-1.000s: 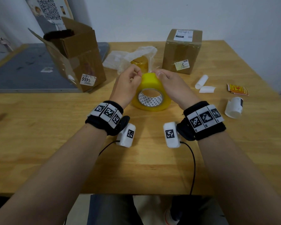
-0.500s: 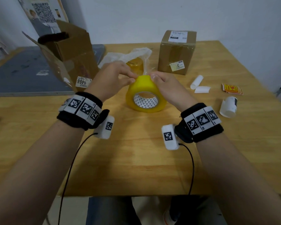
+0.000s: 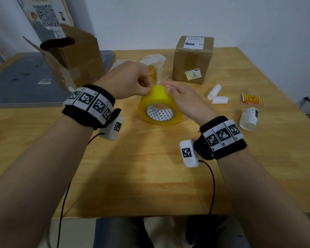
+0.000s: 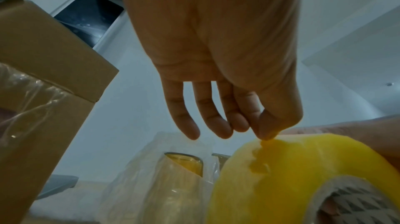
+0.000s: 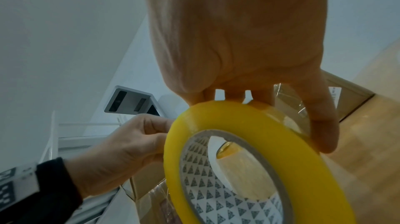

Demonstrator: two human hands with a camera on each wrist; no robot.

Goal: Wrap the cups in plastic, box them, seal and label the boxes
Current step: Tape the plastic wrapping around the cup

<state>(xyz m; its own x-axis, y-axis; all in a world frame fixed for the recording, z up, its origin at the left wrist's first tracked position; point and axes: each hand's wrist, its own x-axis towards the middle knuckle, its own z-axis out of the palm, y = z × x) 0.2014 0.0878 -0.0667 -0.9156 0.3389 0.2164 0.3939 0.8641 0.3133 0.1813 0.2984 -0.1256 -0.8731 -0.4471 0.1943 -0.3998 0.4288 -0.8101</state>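
A yellow tape roll [image 3: 159, 106] stands on edge on the wooden table [image 3: 132, 176]. My right hand [image 3: 169, 88] grips its top, thumb on one face and fingers over the rim [image 5: 324, 125]. At the roll's top edge my left hand [image 3: 149, 89] pinches the tape [image 4: 266, 135] between thumb and forefinger, the other fingers hanging loose. Behind the roll stands an amber cup in clear plastic [image 3: 153, 68] [image 4: 179, 173]. An open cardboard box [image 3: 75, 56] is at the back left, and a sealed, labelled box [image 3: 191, 59] at the back right.
Right of the roll lie two curled white paper strips [image 3: 217, 95], a small stack of red-yellow stickers [image 3: 252, 99] and a white paper cup on its side [image 3: 249, 119]. A grey mat [image 3: 25, 81] lies on the far left. The table's right edge is close.
My left wrist has swung out to the left and risen while its fingers stay at the roll's top. The right hand and the roll have hardly moved.
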